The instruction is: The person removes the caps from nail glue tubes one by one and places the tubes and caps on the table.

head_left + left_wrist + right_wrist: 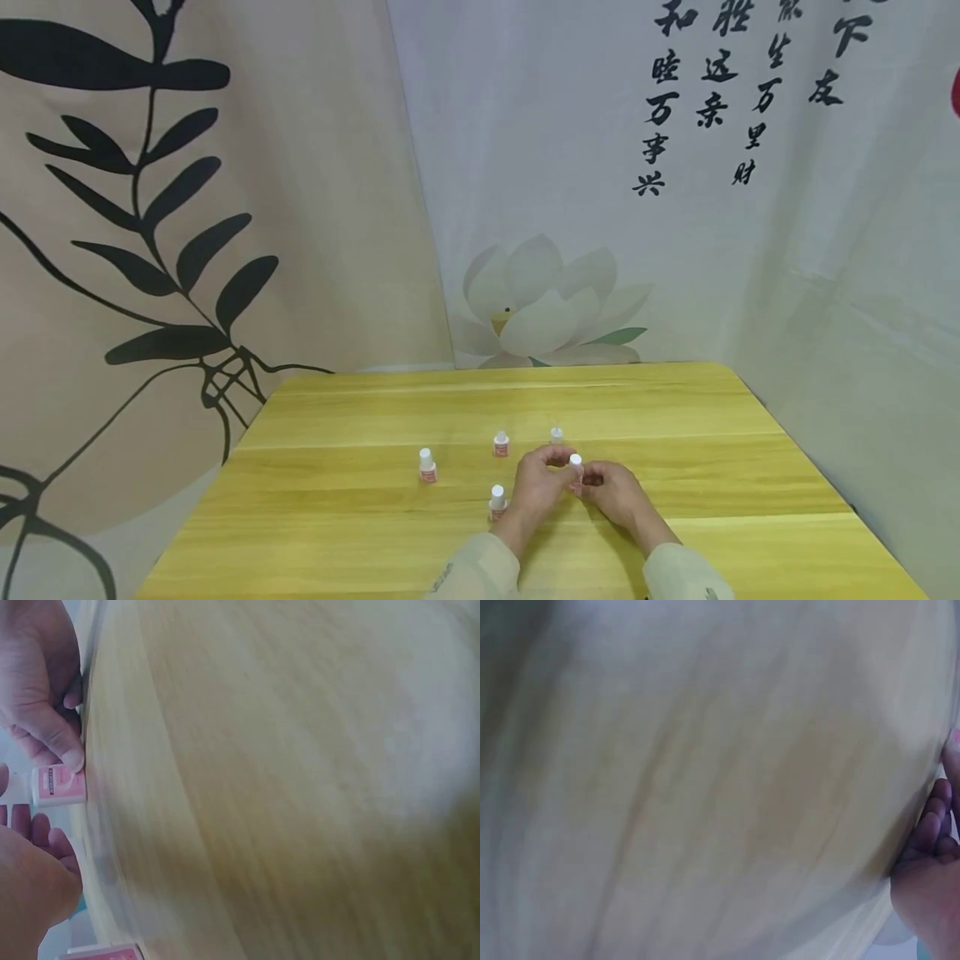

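A small bottle with a white cap and pink label (576, 461) stands upright between both hands over the table's right-centre part. The left hand (538, 486) pinches it at the cap; in the left wrist view that hand (34, 889) has its fingers about the white cap. From the other side the right hand (621, 497) grips the lower part, and its thumb lies on the label (56, 781). Only part of the right hand (928, 889) shows in the right wrist view. Just behind the left hand is another capped bottle (557, 435), its lower part hidden.
More such bottles stand on the wooden table (337, 517): a left one (427, 467), a back one (501, 444) and a near one (497, 502) beside the left wrist. Printed curtains (360, 183) hang behind the table.
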### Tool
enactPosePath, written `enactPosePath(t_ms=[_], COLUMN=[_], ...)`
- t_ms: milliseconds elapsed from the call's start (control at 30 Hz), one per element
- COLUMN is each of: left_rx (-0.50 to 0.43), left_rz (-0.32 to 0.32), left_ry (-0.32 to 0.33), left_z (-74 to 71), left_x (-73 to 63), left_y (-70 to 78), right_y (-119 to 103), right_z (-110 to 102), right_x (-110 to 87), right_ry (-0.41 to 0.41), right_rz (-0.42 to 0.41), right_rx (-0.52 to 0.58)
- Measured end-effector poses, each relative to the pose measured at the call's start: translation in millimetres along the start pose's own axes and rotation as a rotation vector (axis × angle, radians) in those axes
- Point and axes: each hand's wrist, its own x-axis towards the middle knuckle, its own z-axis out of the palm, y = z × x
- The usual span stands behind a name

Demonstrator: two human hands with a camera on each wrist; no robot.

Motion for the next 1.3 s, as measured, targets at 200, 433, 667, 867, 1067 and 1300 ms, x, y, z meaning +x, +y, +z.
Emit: enactPosePath(t_ms=[200,433,667,867,1067,1300], left_rx=[-0.007,-0.019,-0.005,-0.015,-0.017,-0.015], left_rz=[-0.008,-0.003,-0.021,-0.028,-0.005,-0.022], left_ry=[0.004,0.002,0.002,0.0,0.001,0.001], left_z=[-1.1,-3.2,-3.6,-3.2,-3.6,-3.4], left_x=[-0.3,-0.7,0.9,0.4,-0.5,0.9], left_y=[2.2,2.8,0.8,0.5,0.2,-3.6], right_y=[-0.3,-0.7,-0.4,0.0,1.1,2.6], right_z=[-0.1,-0.3,0.5,0.5,1.4,3.9], right_x=[1.0,2.8,4.0,3.9,3.9,3.3], right_ry=[-0.003,-0.006,-0.001,-0.003,-0.003,-0.014], right_rz=[0.009,0.006,0.007,0.008,0.009,0.025], right_rx=[0.01,-0.018,-0.014,-0.009,-0.005,0.021])
